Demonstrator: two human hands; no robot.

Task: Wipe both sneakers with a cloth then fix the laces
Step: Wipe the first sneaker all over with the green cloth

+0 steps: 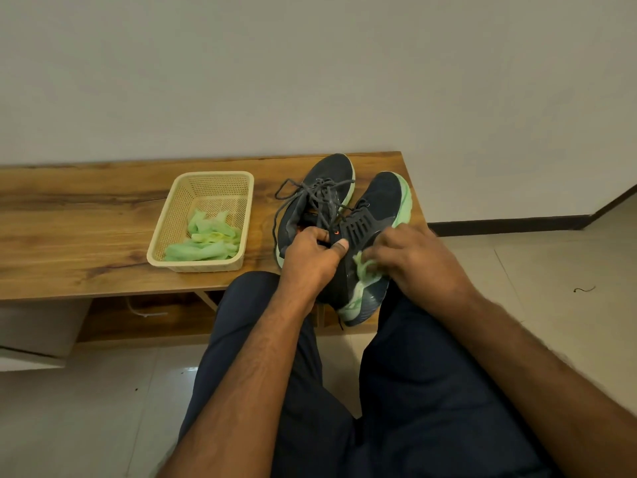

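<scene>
Two dark sneakers with pale green soles are at the right end of the wooden bench. The right sneaker (374,205) is tilted on its side, its heel hanging over the bench's front edge above my lap. My left hand (312,255) grips this sneaker at its collar, thumb on the tongue. My right hand (410,251) presses a light green cloth (365,270) against the shoe's side near the heel. The left sneaker (322,188) lies behind on the bench, its grey laces loose and spread out.
A cream plastic basket (203,188) holding more green cloth sits on the wooden bench (86,215) left of the shoes. A white wall is behind the bench. My legs in dark trousers are below. Tiled floor lies to the right.
</scene>
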